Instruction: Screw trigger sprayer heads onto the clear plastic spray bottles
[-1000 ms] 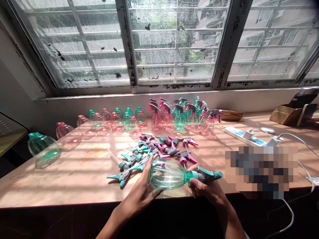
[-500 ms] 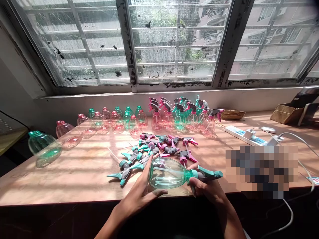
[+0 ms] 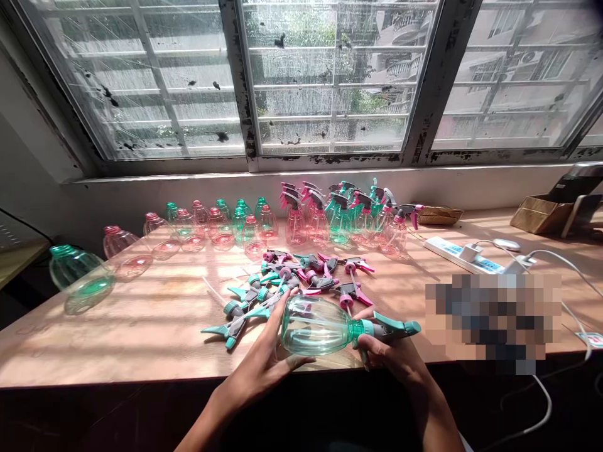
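"What is being lit at the left?"

"Uncapped bottles (image 3: 220, 229)."

"And at the middle?"

"Loose spray heads (image 3: 320, 284) are being lit; on the near side, a green bottle (image 3: 315, 326) is being held sideways, its base being cupped by the left hand (image 3: 266, 351)."

"Its neck (image 3: 354, 333), rightward?"

"It is being gripped by the right hand (image 3: 391, 355), beside the fitted sprayer (image 3: 396, 328)."

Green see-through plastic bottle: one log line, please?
left hand: holding green bottle; right hand: holding teal-grey plastic trigger sprayer; bottle: sideways; sprayer: on neck
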`<state>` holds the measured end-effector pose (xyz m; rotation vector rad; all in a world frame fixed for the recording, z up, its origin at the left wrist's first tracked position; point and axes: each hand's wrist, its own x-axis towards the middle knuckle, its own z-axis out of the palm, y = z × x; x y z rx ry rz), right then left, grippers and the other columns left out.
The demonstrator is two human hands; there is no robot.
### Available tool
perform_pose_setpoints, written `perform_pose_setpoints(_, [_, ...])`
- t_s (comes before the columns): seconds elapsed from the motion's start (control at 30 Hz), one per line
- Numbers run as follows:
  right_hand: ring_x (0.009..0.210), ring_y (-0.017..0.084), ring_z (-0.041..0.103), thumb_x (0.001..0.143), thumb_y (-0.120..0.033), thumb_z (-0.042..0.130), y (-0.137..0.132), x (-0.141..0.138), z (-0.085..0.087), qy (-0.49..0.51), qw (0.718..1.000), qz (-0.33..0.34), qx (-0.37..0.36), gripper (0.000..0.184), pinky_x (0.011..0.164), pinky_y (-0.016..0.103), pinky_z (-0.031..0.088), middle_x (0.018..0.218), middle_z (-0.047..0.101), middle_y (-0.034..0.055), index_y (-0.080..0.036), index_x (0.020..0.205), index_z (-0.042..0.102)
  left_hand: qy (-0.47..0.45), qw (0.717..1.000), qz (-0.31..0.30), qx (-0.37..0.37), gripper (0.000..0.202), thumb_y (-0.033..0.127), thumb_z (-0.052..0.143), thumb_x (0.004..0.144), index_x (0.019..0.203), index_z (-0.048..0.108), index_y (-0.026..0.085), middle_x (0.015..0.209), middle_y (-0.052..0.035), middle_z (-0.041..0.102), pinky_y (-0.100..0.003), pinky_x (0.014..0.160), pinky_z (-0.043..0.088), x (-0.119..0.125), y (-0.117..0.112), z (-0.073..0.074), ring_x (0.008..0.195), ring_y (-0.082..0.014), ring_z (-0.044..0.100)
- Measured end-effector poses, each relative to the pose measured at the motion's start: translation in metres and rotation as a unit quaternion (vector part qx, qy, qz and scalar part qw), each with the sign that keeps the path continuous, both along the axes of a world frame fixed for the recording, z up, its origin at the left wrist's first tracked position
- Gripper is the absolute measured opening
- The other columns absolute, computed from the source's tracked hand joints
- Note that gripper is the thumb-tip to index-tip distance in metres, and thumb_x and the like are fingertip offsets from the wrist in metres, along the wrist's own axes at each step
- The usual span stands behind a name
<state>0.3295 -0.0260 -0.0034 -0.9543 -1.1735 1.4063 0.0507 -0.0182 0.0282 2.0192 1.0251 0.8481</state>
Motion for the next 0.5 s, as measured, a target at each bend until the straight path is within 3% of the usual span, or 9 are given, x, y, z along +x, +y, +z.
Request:
perform_pose_setpoints(0.17, [0.049, 0.013, 0.055, 0.076, -0.046, 0.086, 0.0, 0.0, 0.001, -0.007, 1.0, 0.001, -0.003, 0.038, 0.049, 0.025, 0.044, 0.067, 0.072, -0.0011, -0.025, 0.099, 0.064, 0.02, 1.0, 0.015, 0.001, 0.099, 0.054, 0.061, 0.098, 0.163, -0.012, 0.035, 0.175, -0.0014, 0.001, -0.05, 0.129, 0.013, 0.003, -0.003, 0.006, 0.16, -0.0333, 0.004])
perform_pose_setpoints(0.33, [0.051, 0.013, 0.057, 0.076, -0.046, 0.086, 0.002, 0.001, -0.005, -0.002, 1.0, 0.016, 0.004, 0.038, 0.05, 0.024, 0.046, 0.069, 0.073, -0.0002, -0.025, 0.099, 0.063, 0.032, 0.999, 0.004, -0.031, 0.109, 0.054, 0.068, 0.094, 0.163, -0.013, 0.034, 0.175, -0.0017, -0.004, -0.05, 0.129, 0.012, 0.0, -0.004, 0.005, 0.159, -0.035, -0.001])
perform_pose_setpoints(0.5, [0.051, 0.013, 0.057, 0.078, -0.045, 0.084, 0.004, 0.003, -0.013, -0.009, 0.999, 0.022, 0.028, 0.037, 0.05, 0.024, 0.047, 0.068, 0.07, -0.0012, -0.025, 0.1, 0.063, 0.03, 0.998, 0.021, -0.044, 0.103, 0.052, 0.066, 0.096, 0.164, -0.009, 0.032, 0.175, -0.0018, 0.002, -0.049, 0.129, 0.005, 0.001, -0.006, 0.007, 0.159, -0.0326, -0.006])
